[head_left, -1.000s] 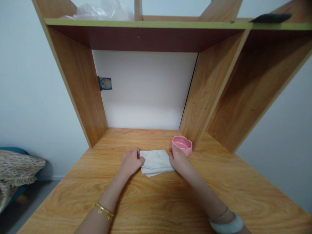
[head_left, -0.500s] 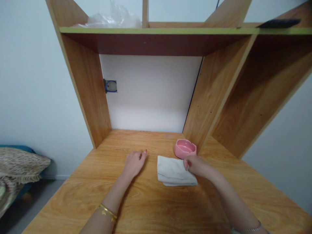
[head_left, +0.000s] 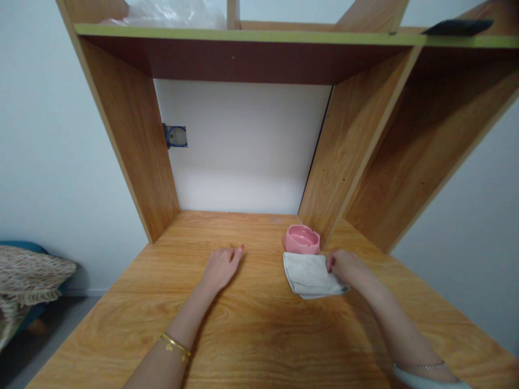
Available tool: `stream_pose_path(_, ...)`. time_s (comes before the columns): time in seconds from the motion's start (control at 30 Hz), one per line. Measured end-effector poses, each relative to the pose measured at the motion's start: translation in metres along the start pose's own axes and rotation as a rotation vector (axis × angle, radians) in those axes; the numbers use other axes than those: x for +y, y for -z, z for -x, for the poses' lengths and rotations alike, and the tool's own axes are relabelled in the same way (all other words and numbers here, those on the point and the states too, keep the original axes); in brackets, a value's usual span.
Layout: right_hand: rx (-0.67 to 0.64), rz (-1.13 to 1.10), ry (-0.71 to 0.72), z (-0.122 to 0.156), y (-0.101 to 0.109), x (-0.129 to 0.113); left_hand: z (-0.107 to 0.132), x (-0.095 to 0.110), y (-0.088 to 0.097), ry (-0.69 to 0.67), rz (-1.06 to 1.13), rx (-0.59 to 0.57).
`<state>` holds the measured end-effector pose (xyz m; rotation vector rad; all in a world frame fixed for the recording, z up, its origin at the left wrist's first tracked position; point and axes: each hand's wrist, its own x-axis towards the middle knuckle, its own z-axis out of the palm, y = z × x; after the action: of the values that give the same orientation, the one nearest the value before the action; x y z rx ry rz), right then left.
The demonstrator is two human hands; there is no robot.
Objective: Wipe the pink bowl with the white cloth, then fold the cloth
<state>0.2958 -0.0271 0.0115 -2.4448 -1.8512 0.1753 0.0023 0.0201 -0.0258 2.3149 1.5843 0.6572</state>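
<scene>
A folded white cloth (head_left: 308, 273) lies on the wooden desk, its back edge close in front of a pink ashtray (head_left: 302, 240) with angular sides. My right hand (head_left: 344, 266) is closed on the cloth's right part, thumb and fingers pinching it; the fingertips are partly hidden. Farther left, my left hand (head_left: 221, 268) rests on the desk top with its back up. Its fingers are curled in loosely and the thumb points to the right, with nothing visible in it. A gold bracelet (head_left: 175, 346) circles the left wrist.
Upright wooden panels (head_left: 125, 140) flank the desk (head_left: 243, 335), and a shelf (head_left: 251, 35) with a yellow-green edge crosses above. On it lie clear plastic (head_left: 174, 13) and a dark flat object (head_left: 458, 27). A patterned, fringed fabric (head_left: 32, 273) hangs at the far left.
My right hand has moved right along the desk with the cloth, which now sits in front of the ashtray. My left hand has stayed about where it was. The view has shifted slightly.
</scene>
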Motion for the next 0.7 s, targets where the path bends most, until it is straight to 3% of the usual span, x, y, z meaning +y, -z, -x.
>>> stream_pose_path(0.13,0.152,0.094,-0.010,0.012,0.005,-0.033,-0.002,-0.002,-0.004,-0.043,-0.026,0.041)
stream_pose_path(0.2,0.272,0.094,0.130,0.018,-0.001,-0.057,-0.002,-0.002,-0.006,-0.063,-0.031,0.060)
stream_pose_path(0.33,0.183,-0.144,0.510,0.025,-0.033,-0.104,0.002,0.000,-0.006,-0.153,-0.026,0.047)
stream_pose_path(0.43,0.109,-0.265,0.656,0.025,-0.061,-0.125,0.005,0.001,-0.007,-0.243,-0.026,0.009)
stream_pose_path(0.53,0.019,-0.283,0.681,0.025,-0.077,-0.134,0.006,0.000,-0.011,-0.274,-0.028,-0.031)
stream_pose_path(0.7,-0.029,-0.262,0.656,0.025,-0.085,-0.133,0.005,-0.003,-0.021,-0.267,-0.007,-0.108)
